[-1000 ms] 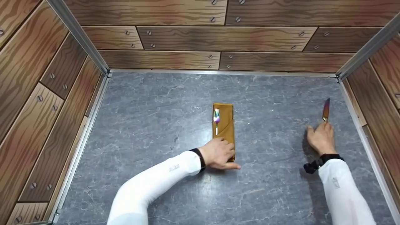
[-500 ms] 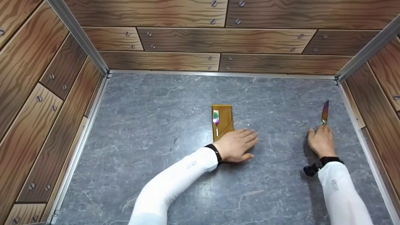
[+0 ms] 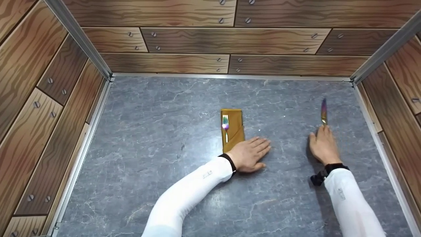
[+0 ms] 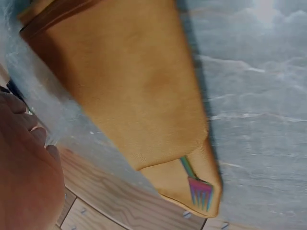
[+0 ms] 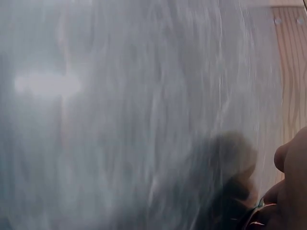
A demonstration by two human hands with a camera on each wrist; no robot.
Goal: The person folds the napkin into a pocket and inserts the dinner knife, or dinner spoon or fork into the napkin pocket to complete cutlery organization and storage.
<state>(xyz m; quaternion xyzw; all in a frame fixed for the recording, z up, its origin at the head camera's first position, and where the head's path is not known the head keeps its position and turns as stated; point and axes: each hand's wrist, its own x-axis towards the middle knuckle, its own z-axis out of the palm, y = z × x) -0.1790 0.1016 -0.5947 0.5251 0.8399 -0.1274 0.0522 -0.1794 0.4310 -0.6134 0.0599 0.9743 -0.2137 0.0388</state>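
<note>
A folded mustard-coloured napkin (image 3: 234, 123) lies in the middle of the grey surface. A fork (image 3: 225, 126) with a rainbow sheen lies with its tines towards the far end. In the left wrist view the handle of the fork (image 4: 197, 189) is tucked under a fold of the napkin (image 4: 134, 86). My left hand (image 3: 249, 154) is spread out with straight fingers over the napkin's near right part, hiding its near end in the head view. My right hand (image 3: 324, 144) grips a rainbow-tinted table knife (image 3: 324, 110) by its handle, blade pointing away.
Wood-patterned walls (image 3: 185, 40) enclose the grey marbled surface (image 3: 158, 115) at the back and both sides. Metal strips (image 3: 171, 76) run along the foot of the walls. The right wrist view is blurred.
My left hand has moved right from the napkin's near end and its fingers have spread. My right hand has carried the knife leftwards, while the napkin and fork stay in place.
</note>
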